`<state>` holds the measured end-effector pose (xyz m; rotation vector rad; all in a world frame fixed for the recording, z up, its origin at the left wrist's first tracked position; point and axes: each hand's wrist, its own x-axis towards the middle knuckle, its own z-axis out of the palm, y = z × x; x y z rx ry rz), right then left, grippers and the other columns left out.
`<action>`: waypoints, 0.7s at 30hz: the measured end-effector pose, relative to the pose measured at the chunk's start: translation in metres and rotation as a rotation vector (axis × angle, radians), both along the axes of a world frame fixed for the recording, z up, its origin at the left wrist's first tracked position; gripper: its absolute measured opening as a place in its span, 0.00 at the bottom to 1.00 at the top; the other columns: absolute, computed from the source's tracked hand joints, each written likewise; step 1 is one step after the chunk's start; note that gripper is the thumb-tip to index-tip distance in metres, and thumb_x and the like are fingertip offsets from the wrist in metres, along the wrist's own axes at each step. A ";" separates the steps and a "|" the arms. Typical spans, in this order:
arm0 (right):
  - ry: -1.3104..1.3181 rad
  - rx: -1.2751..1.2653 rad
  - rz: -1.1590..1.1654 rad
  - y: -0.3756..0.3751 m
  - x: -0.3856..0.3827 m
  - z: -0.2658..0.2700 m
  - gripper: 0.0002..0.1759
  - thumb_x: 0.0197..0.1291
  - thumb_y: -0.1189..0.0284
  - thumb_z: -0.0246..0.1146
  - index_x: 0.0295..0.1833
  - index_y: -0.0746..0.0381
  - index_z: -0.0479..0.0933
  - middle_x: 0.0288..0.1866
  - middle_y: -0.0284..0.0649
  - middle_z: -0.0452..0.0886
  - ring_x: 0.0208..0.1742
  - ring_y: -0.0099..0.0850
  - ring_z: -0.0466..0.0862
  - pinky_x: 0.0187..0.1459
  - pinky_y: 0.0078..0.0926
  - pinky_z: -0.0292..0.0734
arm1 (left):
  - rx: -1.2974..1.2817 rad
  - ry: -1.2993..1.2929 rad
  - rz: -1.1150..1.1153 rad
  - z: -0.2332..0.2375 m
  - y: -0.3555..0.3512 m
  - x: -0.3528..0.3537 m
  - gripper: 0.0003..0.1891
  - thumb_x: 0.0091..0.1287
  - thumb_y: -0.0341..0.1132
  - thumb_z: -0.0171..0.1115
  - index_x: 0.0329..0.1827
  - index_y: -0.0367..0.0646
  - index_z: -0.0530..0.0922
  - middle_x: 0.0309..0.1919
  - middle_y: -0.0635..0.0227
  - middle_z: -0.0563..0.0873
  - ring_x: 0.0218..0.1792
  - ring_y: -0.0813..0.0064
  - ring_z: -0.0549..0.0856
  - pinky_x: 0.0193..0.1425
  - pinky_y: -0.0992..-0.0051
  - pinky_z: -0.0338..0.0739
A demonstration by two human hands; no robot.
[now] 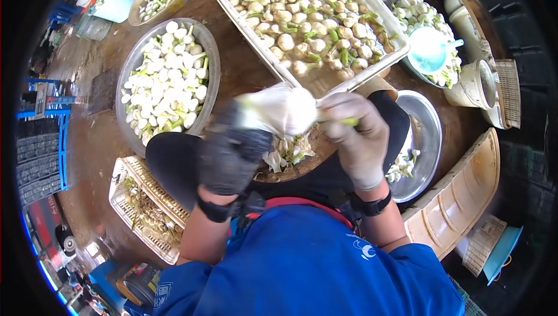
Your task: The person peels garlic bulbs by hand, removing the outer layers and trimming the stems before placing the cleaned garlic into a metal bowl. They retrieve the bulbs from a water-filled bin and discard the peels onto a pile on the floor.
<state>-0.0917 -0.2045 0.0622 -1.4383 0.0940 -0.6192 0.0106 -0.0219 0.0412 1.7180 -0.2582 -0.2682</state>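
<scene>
My left hand (229,153), in a black glove and smeared by motion, is closed around the pale stem end of a large white garlic bulb (293,110). My right hand (357,133), in a light grey glove, is closed at the bulb's right side. A bit of green (350,121) shows between its fingers; whether it is a stem or a tool handle I cannot make out. Below the bulb, peeled skins and trimmings (288,156) lie on a round wooden board (314,168) between my knees.
A white tray (250,43) of unpeeled bulbs in murky water stands ahead. Left is a grey basin (213,66) of white bulbs; right, a metal basin (430,136) with a few bulbs. A plastic basket (119,191) of scraps sits lower left. A light-blue scoop (427,49) rests on another heap.
</scene>
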 end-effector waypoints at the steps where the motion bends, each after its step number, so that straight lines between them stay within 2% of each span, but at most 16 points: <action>1: -0.037 0.191 -0.059 -0.005 -0.005 -0.004 0.11 0.60 0.70 0.71 0.43 0.65 0.79 0.49 0.42 0.82 0.50 0.28 0.80 0.51 0.24 0.76 | -0.409 0.241 -0.142 0.017 0.011 0.012 0.13 0.76 0.30 0.49 0.56 0.34 0.77 0.46 0.60 0.86 0.43 0.69 0.86 0.47 0.75 0.81; 2: -0.100 0.293 -0.069 -0.013 -0.010 -0.007 0.13 0.59 0.71 0.72 0.46 0.64 0.78 0.52 0.42 0.81 0.52 0.28 0.79 0.55 0.24 0.75 | -0.820 0.483 -0.279 0.036 0.024 0.030 0.14 0.76 0.30 0.47 0.57 0.32 0.77 0.45 0.62 0.86 0.44 0.69 0.86 0.49 0.75 0.81; 4: -0.034 0.491 -0.058 -0.022 -0.016 -0.008 0.15 0.58 0.72 0.71 0.49 0.64 0.78 0.54 0.41 0.80 0.55 0.28 0.78 0.58 0.25 0.74 | 0.233 0.041 -0.480 0.008 0.042 0.071 0.19 0.73 0.32 0.49 0.64 0.33 0.71 0.54 0.59 0.83 0.48 0.72 0.85 0.50 0.76 0.82; 6: -0.045 0.570 -0.011 -0.021 -0.011 -0.014 0.15 0.59 0.73 0.70 0.50 0.64 0.77 0.55 0.41 0.79 0.55 0.28 0.78 0.58 0.26 0.74 | 0.403 -0.030 -0.759 -0.037 0.014 0.065 0.19 0.71 0.30 0.53 0.65 0.38 0.72 0.49 0.63 0.85 0.44 0.76 0.85 0.48 0.77 0.81; 8: -0.075 0.637 0.030 -0.018 -0.002 -0.029 0.13 0.64 0.75 0.66 0.53 0.64 0.77 0.56 0.40 0.79 0.54 0.27 0.80 0.58 0.25 0.75 | 0.799 -0.738 -0.591 -0.117 0.024 0.049 0.18 0.61 0.27 0.69 0.54 0.40 0.76 0.42 0.67 0.84 0.41 0.79 0.84 0.48 0.75 0.80; 9: -0.018 0.719 0.004 -0.017 -0.001 -0.029 0.12 0.66 0.75 0.64 0.53 0.65 0.77 0.54 0.39 0.80 0.51 0.26 0.80 0.56 0.23 0.76 | 0.801 -0.744 -0.602 -0.105 0.014 0.050 0.18 0.61 0.27 0.69 0.54 0.40 0.76 0.42 0.67 0.84 0.41 0.79 0.84 0.48 0.75 0.80; 11: 0.077 0.850 -0.037 -0.013 -0.007 -0.039 0.11 0.69 0.74 0.60 0.54 0.66 0.76 0.51 0.38 0.81 0.47 0.23 0.81 0.53 0.21 0.77 | 0.063 0.148 -0.478 -0.079 -0.006 0.031 0.15 0.64 0.31 0.68 0.51 0.40 0.75 0.41 0.69 0.82 0.40 0.78 0.83 0.47 0.75 0.80; 12: 0.102 0.889 -0.028 -0.011 -0.005 -0.047 0.11 0.71 0.73 0.59 0.54 0.67 0.76 0.49 0.37 0.81 0.46 0.22 0.81 0.52 0.20 0.77 | 0.061 0.165 -0.477 -0.066 -0.013 0.022 0.15 0.64 0.31 0.68 0.51 0.40 0.75 0.41 0.69 0.82 0.40 0.78 0.83 0.47 0.75 0.80; 14: 0.204 0.896 -0.103 0.000 0.002 -0.051 0.10 0.71 0.73 0.58 0.52 0.67 0.76 0.46 0.36 0.82 0.43 0.21 0.80 0.49 0.19 0.78 | -0.128 0.099 -0.507 -0.040 -0.020 0.011 0.13 0.66 0.33 0.67 0.49 0.40 0.75 0.39 0.70 0.81 0.39 0.78 0.83 0.46 0.75 0.79; 15: 0.232 0.891 -0.084 0.003 0.005 -0.051 0.10 0.71 0.73 0.59 0.52 0.67 0.76 0.46 0.36 0.82 0.42 0.21 0.80 0.48 0.18 0.78 | 0.002 -0.046 -0.479 -0.034 -0.022 0.007 0.09 0.68 0.32 0.64 0.46 0.39 0.76 0.36 0.69 0.82 0.37 0.76 0.83 0.44 0.74 0.79; 16: 0.262 0.887 -0.066 0.006 0.008 -0.050 0.10 0.70 0.73 0.59 0.51 0.67 0.77 0.46 0.36 0.82 0.41 0.21 0.80 0.47 0.18 0.78 | 0.009 -0.043 -0.463 -0.026 -0.023 0.007 0.09 0.68 0.32 0.64 0.46 0.39 0.76 0.36 0.69 0.82 0.37 0.76 0.83 0.44 0.74 0.79; 18: 0.286 0.850 -0.047 0.008 0.013 -0.050 0.10 0.69 0.73 0.61 0.51 0.67 0.77 0.47 0.36 0.82 0.41 0.21 0.80 0.47 0.19 0.79 | 0.332 -0.367 -0.441 -0.014 -0.027 0.012 0.07 0.69 0.32 0.61 0.42 0.38 0.77 0.31 0.68 0.81 0.36 0.75 0.83 0.40 0.73 0.77; 19: 0.299 0.807 -0.044 0.008 0.015 -0.050 0.10 0.68 0.73 0.62 0.51 0.67 0.77 0.47 0.37 0.82 0.41 0.21 0.81 0.47 0.19 0.79 | 0.165 -0.433 -0.382 -0.024 -0.028 0.013 0.09 0.70 0.35 0.58 0.38 0.37 0.76 0.27 0.62 0.79 0.32 0.66 0.82 0.37 0.69 0.75; 20: 0.302 0.808 -0.042 0.007 0.016 -0.050 0.10 0.68 0.73 0.62 0.51 0.67 0.77 0.47 0.37 0.82 0.41 0.21 0.81 0.47 0.19 0.79 | 0.167 -0.431 -0.379 -0.020 -0.027 0.014 0.09 0.70 0.35 0.58 0.38 0.37 0.76 0.27 0.62 0.79 0.32 0.66 0.82 0.37 0.69 0.75; 21: 0.309 0.772 -0.040 0.006 0.017 -0.051 0.11 0.67 0.73 0.63 0.51 0.67 0.78 0.47 0.37 0.82 0.41 0.21 0.81 0.47 0.19 0.79 | 0.078 -0.291 -0.334 -0.013 -0.026 0.016 0.10 0.71 0.36 0.56 0.37 0.38 0.75 0.27 0.61 0.80 0.31 0.64 0.81 0.36 0.68 0.75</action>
